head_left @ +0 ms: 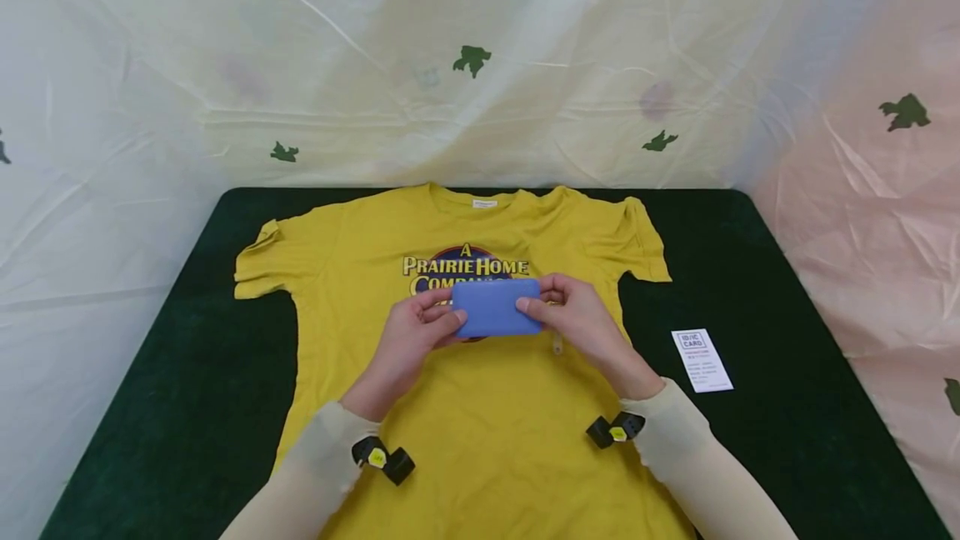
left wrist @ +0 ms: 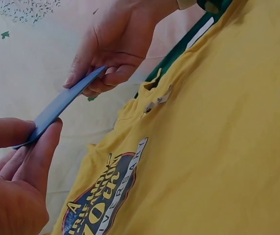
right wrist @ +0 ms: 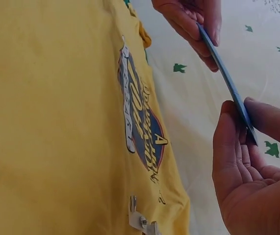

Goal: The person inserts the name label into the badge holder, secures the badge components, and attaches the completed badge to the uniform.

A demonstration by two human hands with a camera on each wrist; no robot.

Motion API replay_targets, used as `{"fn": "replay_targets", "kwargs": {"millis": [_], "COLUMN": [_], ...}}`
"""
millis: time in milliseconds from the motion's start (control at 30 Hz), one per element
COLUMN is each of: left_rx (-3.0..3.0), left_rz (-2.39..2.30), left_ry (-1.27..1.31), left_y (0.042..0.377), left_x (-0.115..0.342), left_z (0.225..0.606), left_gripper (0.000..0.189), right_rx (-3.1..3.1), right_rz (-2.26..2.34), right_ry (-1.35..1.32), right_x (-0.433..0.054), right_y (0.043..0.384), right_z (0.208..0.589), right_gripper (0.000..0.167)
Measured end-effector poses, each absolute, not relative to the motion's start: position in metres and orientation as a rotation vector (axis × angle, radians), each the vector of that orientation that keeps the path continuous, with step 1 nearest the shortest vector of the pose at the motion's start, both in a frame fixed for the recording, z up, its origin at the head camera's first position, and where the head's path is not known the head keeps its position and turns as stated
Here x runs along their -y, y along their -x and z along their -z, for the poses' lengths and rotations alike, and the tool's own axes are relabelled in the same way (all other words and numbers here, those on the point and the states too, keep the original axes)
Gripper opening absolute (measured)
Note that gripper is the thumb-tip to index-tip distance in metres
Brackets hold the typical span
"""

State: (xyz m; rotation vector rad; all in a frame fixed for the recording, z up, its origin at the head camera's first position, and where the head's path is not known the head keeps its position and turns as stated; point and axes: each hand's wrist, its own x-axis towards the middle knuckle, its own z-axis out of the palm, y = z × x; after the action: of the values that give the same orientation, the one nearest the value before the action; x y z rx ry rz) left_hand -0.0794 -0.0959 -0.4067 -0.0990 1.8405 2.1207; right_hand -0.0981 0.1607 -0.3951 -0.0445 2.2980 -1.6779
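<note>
A thin, flat blue card holder [head_left: 491, 307] with rounded corners is held up over the yellow T-shirt [head_left: 450, 407] by both hands. My left hand [head_left: 408, 340] pinches its left end between thumb and fingers. At the other end, my right hand [head_left: 581, 315] pinches it, thumb on the face towards me. Seen nearly edge-on in the left wrist view, the card holder [left wrist: 63, 105] looks slim and slightly bent. Behind it, part of the shirt's printed logo [head_left: 465, 263] is hidden.
The T-shirt lies spread on a dark green table [head_left: 750, 273]. To the right lies a white card [head_left: 702, 361] printed "ID/IC CARD". A small metal piece [right wrist: 142, 221], its kind unclear, rests on the shirt near my right hand. Pale cloth [head_left: 360, 65] hangs behind the table.
</note>
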Motion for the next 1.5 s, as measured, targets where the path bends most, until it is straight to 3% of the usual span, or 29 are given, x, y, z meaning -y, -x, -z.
{"fn": "replay_targets", "kwargs": {"millis": [400, 1500], "left_rx": [-1.844, -1.771], "left_rz": [-2.15, -2.235], "left_ry": [0.111, 0.132], "left_y": [0.08, 0.079], "left_x": [0.096, 0.113], "left_z": [0.408, 0.41], "left_gripper": [0.044, 0.045], "right_rx": [-2.282, -2.354], "right_rz": [1.688, 1.693], "right_ry": [0.061, -0.032], "right_x": [-0.161, -0.185], "right_y": [0.097, 0.095], "right_z": [0.389, 0.394], "right_gripper": [0.032, 0.04]}}
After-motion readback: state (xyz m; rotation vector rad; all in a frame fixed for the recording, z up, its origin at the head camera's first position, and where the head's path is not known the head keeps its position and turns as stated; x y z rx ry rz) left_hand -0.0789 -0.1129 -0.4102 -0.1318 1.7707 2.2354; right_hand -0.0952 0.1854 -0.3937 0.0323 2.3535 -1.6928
